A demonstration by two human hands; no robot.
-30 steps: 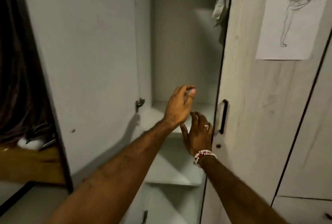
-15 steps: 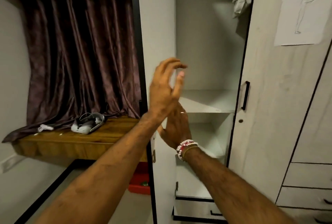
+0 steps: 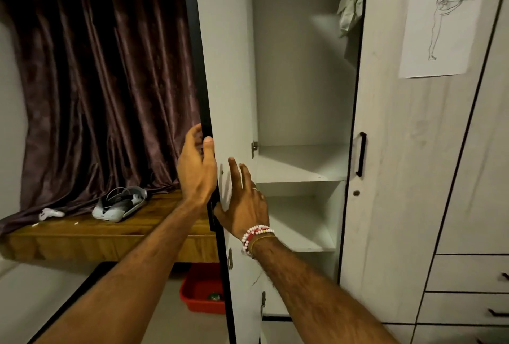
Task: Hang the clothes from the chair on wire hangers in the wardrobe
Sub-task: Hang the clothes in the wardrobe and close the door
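The wardrobe (image 3: 303, 82) is standing with its left door (image 3: 228, 68) open toward the camera, and both hands are working at that door. The left hand (image 3: 197, 170) is curling round the door's dark front edge, thumb lying on the pale inner face and fingers going behind the outer side, so it is gripping the door. The right hand (image 3: 245, 206) is sitting just beside it, a little lower, with fingers straight and spread toward the inner face (whether the palm is pressing flat against it is hard to tell); it is holding nothing. A bead bracelet (image 3: 256, 233) is circling the right wrist.

Of the clothes, one pale garment (image 3: 351, 4) is hanging high in the wardrobe, at the right side of the open compartment, partly hidden by the closed door (image 3: 399, 178). Below it an upper shelf (image 3: 300, 167) and a lower shelf (image 3: 303, 233) are crossing the compartment.

The closed door is carrying a black handle (image 3: 361, 153) and a paper sketch (image 3: 443, 24) of a standing figure.

Left of the wardrobe, a dark curtain (image 3: 96, 82) is hanging behind a wooden desk (image 3: 96, 236), where a white headset (image 3: 121, 203) and a small white controller (image 3: 51, 212) are lying apart. A red tub (image 3: 203, 294) is sitting on the floor under the desk, beside the open door.
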